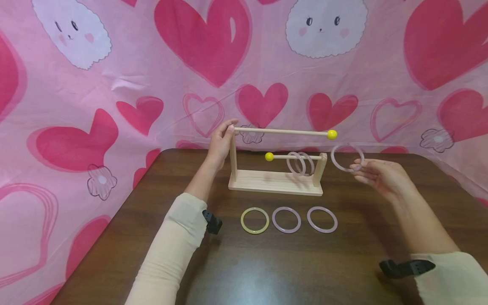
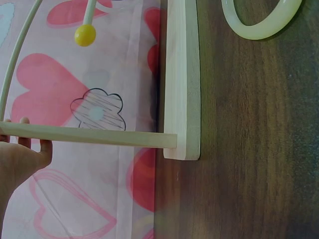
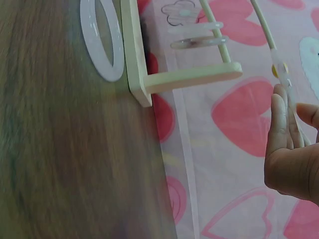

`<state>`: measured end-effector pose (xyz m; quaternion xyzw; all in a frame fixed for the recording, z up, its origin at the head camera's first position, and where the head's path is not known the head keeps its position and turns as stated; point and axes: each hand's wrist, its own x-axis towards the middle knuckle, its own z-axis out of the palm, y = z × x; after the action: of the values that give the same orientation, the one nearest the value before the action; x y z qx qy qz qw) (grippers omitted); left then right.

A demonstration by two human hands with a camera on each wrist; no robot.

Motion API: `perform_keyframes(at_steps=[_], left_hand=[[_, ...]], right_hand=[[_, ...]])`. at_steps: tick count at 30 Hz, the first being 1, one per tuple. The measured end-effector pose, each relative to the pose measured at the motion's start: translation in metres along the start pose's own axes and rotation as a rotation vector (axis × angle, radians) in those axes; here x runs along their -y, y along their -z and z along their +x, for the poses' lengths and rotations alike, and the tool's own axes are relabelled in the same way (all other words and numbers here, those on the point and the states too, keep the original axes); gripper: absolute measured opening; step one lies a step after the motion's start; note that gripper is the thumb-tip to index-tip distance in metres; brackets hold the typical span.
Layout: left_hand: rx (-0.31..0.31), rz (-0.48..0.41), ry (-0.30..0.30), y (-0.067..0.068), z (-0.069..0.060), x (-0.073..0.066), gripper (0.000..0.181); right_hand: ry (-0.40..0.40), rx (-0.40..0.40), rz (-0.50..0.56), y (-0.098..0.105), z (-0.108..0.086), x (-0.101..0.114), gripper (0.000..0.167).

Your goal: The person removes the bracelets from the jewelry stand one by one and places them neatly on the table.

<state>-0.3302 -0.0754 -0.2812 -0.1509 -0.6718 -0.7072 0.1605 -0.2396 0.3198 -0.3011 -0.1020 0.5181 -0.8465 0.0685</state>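
Observation:
A wooden ring stand (image 1: 274, 183) has a tall left post with a long upper rod (image 1: 282, 131) and a short right post with a lower rod (image 1: 280, 157); each rod ends in a yellow ball. My left hand (image 1: 220, 146) grips the top of the tall post, also seen in the left wrist view. Between its thumb and fingers my right hand (image 1: 385, 176) pinches a pale translucent ring (image 1: 332, 159), held upright just right of the upper rod's ball. Two similar rings (image 1: 296, 173) hang on the lower rod.
In front of the stand a yellow ring (image 1: 255, 233) and two lilac rings (image 1: 286, 231) lie flat in a row on the dark wooden table (image 1: 267, 271). Behind the table hangs a pink cloth (image 1: 133, 76) with hearts.

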Motion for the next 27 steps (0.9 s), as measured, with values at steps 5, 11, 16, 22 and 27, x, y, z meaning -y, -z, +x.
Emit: perform_keyframes(at_steps=[5, 11, 16, 22, 27], left_hand=[[0.003, 0.002, 0.001, 0.0, 0.0, 0.0, 0.031], [0.004, 0.012, 0.008, 0.0, 0.0, 0.0, 0.031], [0.004, 0.015, 0.012, 0.0, 0.0, -0.001, 0.031], [0.001, 0.018, 0.014, 0.001, 0.0, 0.0, 0.031], [-0.001, 0.023, 0.011, 0.001, 0.0, 0.0, 0.031]], right_hand=[[-0.046, 0.033, -0.074, 0.01, -0.005, -0.001, 0.037], [-0.113, 0.101, -0.142, 0.022, -0.01, -0.003, 0.039], [-0.153, 0.201, -0.207, 0.032, -0.016, 0.002, 0.039], [-0.187, 0.271, -0.308, 0.043, -0.022, 0.009, 0.042], [-0.222, 0.309, -0.361, 0.05, -0.026, 0.013, 0.042]])
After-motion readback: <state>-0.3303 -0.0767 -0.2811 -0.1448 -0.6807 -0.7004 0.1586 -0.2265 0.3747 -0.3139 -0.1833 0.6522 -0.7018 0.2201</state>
